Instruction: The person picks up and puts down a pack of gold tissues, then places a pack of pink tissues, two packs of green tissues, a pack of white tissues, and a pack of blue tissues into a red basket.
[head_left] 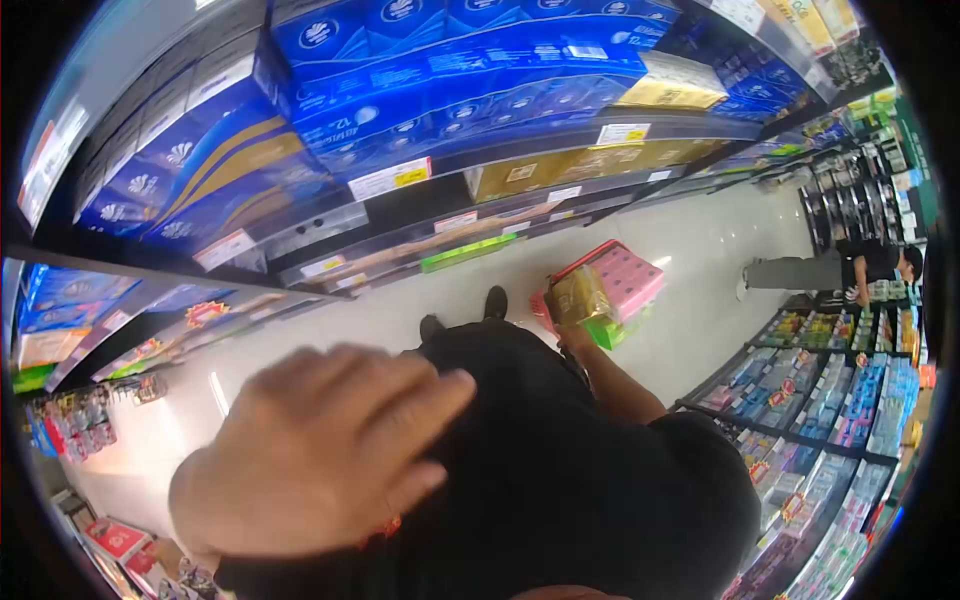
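Observation:
Large and blurred at the left, my left hand point(310, 450) is raised near the camera, its back showing and its fingers stretched out toward the right with nothing in them. Farther down, my right hand point(573, 337) is closed at the near edge of a gold package point(580, 297); its fingers are partly hidden, and what they grip is unclear. The gold package lies over a red basket point(540, 308), beside a pink polka-dot pack point(625, 280) and a bright green item point(603, 333).
Shelves point(440, 160) with blue packs point(400, 90) and gold packs point(560, 168) run along the top. Another shelf point(800, 440) of small packages stands at the right. A person point(800, 273) in dark clothing stands farther off on the pale floor point(700, 230).

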